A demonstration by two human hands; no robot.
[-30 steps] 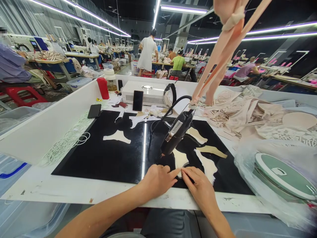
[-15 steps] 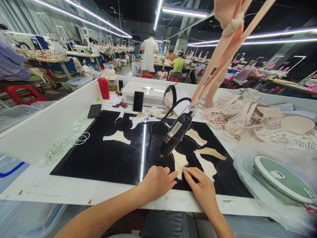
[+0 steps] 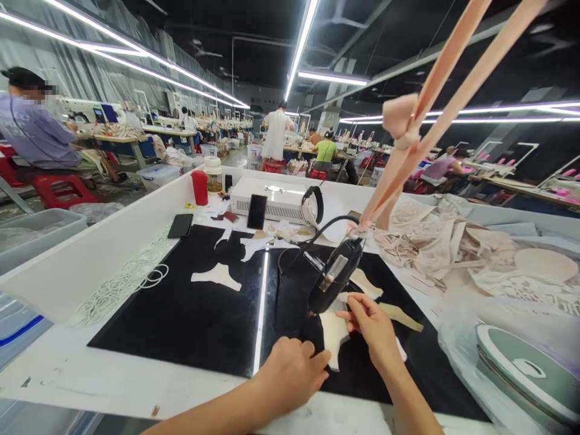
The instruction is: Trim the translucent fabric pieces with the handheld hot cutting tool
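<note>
A cream cut-out piece (image 3: 333,338) lies on the black mat (image 3: 181,326) before me. My left hand (image 3: 294,368) is closed, its curled fingertips at the left edge of this piece; whether they grip anything is hidden. With thumb and finger pinched together, my right hand (image 3: 374,326) holds a thin pale piece (image 3: 343,297) over the cream piece's upper end. Just above hangs a black corded hand tool (image 3: 335,275), tied to pink elastic bands (image 3: 389,163). More cut pieces lie right of it, one partly under my right hand, and a white cut piece (image 3: 217,277) lies to the left.
Pale green cord (image 3: 118,290) is heaped along the left wall. A white box (image 3: 276,202), a phone (image 3: 257,211) and a red cup (image 3: 199,187) stand behind the mat. Beige garments (image 3: 435,235) and a green-lidded container (image 3: 528,368) fill the right. Other people sit farther off.
My right hand has moved from the cream piece's lower end up to its upper end, now pinching a thin pale piece. My left hand stays near the lower left edge. The camera has tilted up.
</note>
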